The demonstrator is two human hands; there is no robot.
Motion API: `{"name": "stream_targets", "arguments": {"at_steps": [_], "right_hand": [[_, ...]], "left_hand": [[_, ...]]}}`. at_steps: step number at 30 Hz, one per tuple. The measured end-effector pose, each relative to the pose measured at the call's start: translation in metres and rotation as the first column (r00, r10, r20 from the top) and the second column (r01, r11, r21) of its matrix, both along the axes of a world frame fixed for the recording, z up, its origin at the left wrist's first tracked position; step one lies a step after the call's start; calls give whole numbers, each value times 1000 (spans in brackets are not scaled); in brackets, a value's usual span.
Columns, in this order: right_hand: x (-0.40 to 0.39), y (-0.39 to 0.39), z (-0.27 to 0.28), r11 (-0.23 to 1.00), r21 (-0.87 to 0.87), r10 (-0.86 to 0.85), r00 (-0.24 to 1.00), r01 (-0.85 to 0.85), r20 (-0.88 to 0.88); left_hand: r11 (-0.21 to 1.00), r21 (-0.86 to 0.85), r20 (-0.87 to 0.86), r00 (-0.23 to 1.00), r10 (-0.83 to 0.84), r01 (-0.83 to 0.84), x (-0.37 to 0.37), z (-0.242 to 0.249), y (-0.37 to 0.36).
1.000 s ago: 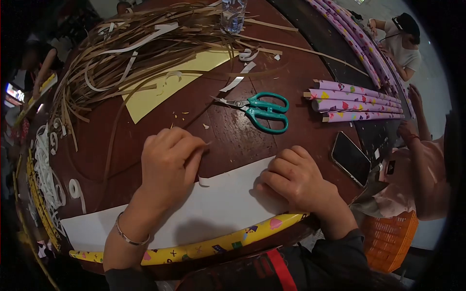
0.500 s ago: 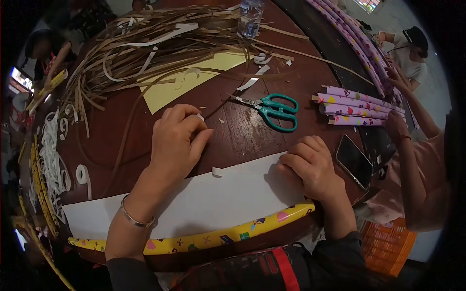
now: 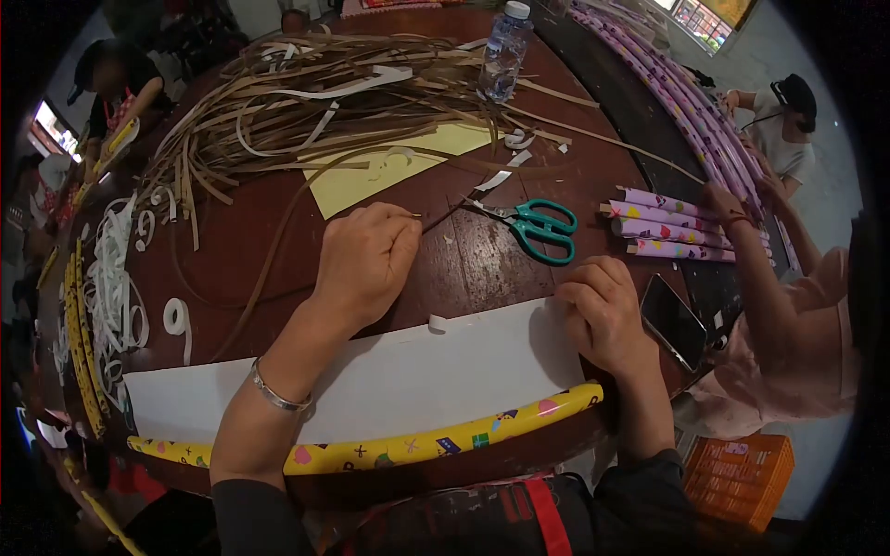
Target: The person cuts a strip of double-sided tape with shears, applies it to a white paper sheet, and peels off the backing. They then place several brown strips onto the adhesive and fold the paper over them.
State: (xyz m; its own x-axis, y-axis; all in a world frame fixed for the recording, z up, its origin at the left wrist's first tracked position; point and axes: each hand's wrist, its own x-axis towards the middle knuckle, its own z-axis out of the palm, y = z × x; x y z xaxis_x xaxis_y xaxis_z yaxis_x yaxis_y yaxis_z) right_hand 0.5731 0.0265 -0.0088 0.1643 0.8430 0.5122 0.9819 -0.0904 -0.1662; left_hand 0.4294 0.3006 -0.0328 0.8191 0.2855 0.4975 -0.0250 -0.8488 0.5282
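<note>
My left hand point(image 3: 369, 262) is closed above the far edge of the white sheet point(image 3: 222, 394). A tiny bit shows at its fingertips, too small to name. A thin brown strip point(image 3: 443, 219) runs along the table beside that hand. My right hand point(image 3: 603, 315) hovers over the sheet's right end with fingers curled; anything inside is hidden. The sheet's near edge is curled into a yellow patterned roll point(image 3: 380, 452) below my wrists. A small curled white strip piece point(image 3: 438, 323) sits at the sheet's far edge. Teal-handled scissors point(image 3: 538, 232) lie beyond, between my hands.
Brown strips point(image 3: 250, 102) are heaped at the back over a yellow sheet point(image 3: 348, 190). A water bottle point(image 3: 505, 56) stands behind. White strips point(image 3: 111, 269) and a white coil point(image 3: 175, 317) lie left. At right are a phone point(image 3: 674, 322), purple patterned rolls point(image 3: 677, 227) and a co-worker's arm point(image 3: 769, 287).
The view has shifted, so table things appear further right. My left hand has turned and its fingers have drawn closer together. At right, the co-worker's hand has moved up the purple rolls.
</note>
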Motion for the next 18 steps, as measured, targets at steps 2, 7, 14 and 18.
{"name": "stream_targets", "arguments": {"at_steps": [2,7,14,18], "right_hand": [[0,3,4,1000,1,-10,999,10,48],[8,20,14,998,-55,43,991,-36,127],[36,66,33,989,-148,62,966,-25,251],[43,85,42,989,-142,77,955,-37,285]], "left_hand": [[996,-84,14,999,42,-40,1,-5,2],[981,-146,-91,990,112,-124,-4,-4,16],[960,201,30,981,192,-194,-1,-32,38],[942,245,40,974,225,-228,-1,-29,38]]}}
